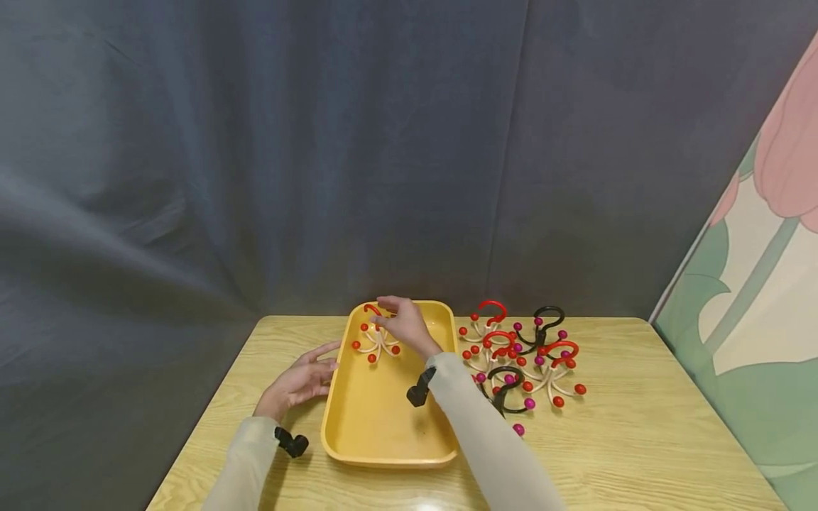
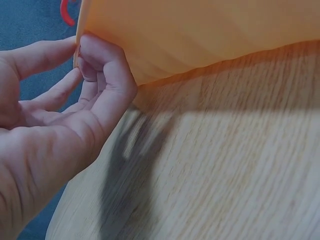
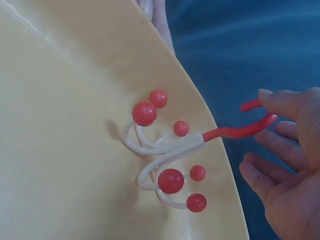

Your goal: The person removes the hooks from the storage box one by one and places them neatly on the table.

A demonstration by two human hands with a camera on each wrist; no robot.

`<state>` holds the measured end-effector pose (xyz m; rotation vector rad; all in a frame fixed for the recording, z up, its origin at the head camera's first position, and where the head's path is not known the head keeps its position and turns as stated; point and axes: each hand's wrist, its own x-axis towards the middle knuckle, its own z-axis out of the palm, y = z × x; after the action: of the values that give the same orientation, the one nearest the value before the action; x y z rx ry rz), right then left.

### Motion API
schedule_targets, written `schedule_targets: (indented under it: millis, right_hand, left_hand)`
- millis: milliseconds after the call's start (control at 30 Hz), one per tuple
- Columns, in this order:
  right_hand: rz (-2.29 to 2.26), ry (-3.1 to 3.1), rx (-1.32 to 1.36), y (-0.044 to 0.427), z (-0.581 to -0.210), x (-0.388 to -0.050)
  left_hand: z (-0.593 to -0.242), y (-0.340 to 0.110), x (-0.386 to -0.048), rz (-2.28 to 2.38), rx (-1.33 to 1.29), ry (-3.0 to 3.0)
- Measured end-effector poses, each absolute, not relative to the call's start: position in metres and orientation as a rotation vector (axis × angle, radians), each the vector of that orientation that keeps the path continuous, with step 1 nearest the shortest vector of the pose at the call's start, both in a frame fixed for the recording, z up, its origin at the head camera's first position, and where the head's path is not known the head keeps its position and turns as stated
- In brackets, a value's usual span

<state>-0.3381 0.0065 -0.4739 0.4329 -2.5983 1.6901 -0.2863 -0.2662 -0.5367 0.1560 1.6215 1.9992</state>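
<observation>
A white claw hanger [image 1: 378, 343] with red ball tips and a red hook is in the far left part of the yellow tray [image 1: 383, 426]. In the right wrist view, its hook [image 3: 240, 131] reaches over the rim. Around that hook my right hand [image 1: 409, 328] has its fingers spread apart, the thumb overlapping the hook's end. At the tray's left side, my left hand [image 1: 302, 380] holds the rim between thumb and fingers, as the left wrist view shows.
Right of the tray lie several more hangers, some white with a red hook [image 1: 551, 376], others black with magenta tips [image 1: 540, 333]. The wooden table [image 1: 639, 426] meets a dark curtain [image 1: 383, 142] at the back. A flower-patterned panel [image 1: 754, 284] stands at right.
</observation>
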Motion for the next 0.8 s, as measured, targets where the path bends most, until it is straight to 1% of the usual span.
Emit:
schedule_targets:
  millis: [300,533,800]
  right_hand:
    - [1.687,-2.579,0.432,-0.003,-0.482,-0.346]
    - [1.755,-2.559,0.430,-0.005,-0.487,-0.345]
    - [1.736,-2.537,0.429,-0.007,-0.484,-0.345]
  left_hand:
    - [-0.535,-0.266,-0.287,2.012,0.154,1.583]
    - [-0.536,-0.264,-0.285,1.985,0.160,1.608]
    - [-0.534,-0.264,-0.286,2.006,0.082,1.628]
